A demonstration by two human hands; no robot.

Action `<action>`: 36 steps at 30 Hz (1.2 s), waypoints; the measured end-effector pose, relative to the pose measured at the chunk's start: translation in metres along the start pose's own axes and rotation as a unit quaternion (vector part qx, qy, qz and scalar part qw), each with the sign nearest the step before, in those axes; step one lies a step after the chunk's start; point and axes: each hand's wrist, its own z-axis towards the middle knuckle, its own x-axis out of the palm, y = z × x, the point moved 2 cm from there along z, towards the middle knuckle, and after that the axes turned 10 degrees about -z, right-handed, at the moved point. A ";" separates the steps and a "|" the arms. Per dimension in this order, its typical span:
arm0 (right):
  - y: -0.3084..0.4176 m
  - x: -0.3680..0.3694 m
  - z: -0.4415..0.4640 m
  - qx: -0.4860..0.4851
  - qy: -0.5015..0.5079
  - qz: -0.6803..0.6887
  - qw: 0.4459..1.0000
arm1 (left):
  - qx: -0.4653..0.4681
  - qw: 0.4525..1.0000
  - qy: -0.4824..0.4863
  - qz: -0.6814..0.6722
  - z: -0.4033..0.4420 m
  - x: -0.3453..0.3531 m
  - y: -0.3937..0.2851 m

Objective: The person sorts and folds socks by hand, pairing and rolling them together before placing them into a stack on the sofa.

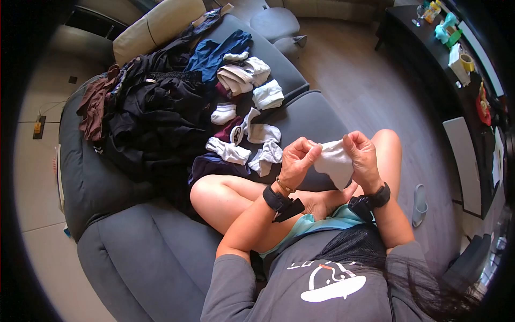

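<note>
A white sock (335, 165) hangs between my two hands above my crossed legs. My left hand (299, 161) pinches its upper left edge between thumb and fingers. At the upper right edge, my right hand (363, 158) grips the same sock. On the sofa to the left lie several loose white socks, among them one with a dark mark (236, 134) and one nearest my left hand (266, 159). A folded white bundle (268, 95) and a beige striped piece (234, 80) lie farther back.
A large heap of black clothes (155, 118) covers the grey sofa (145, 252), with blue (217, 53) and brown garments (99, 104) beside it. A slipper (420, 205) is on the floor at right. A dark cabinet (418, 40) holding small items stands at upper right.
</note>
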 end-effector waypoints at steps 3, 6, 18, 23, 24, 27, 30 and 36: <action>-0.001 -0.001 0.002 0.002 -0.046 0.019 0.999 | 0.002 1.000 -0.024 -0.010 0.004 -0.001 -0.002; 0.021 0.008 0.004 -0.097 -0.024 -0.061 0.993 | 0.035 0.991 0.029 0.124 0.010 0.001 -0.021; 0.013 0.000 0.002 -0.376 0.078 -0.536 0.752 | 0.276 0.826 0.059 0.488 0.011 -0.008 -0.007; -0.027 -0.013 0.011 -0.239 0.135 -0.591 0.759 | 0.097 0.735 0.125 0.659 0.002 -0.026 0.029; -0.021 -0.011 0.009 -0.262 0.117 -0.574 0.767 | 0.140 0.683 0.152 0.701 0.004 -0.014 0.018; -0.016 -0.015 0.004 -0.167 0.130 -0.533 0.819 | 0.153 0.697 0.190 0.674 0.007 -0.017 0.016; -0.026 -0.022 0.006 -0.082 0.139 -0.538 0.827 | 0.030 0.756 0.177 0.630 0.002 -0.030 0.031; -0.063 -0.034 0.029 -0.033 -0.016 -0.432 0.901 | 0.032 0.762 0.010 0.647 0.010 -0.032 0.042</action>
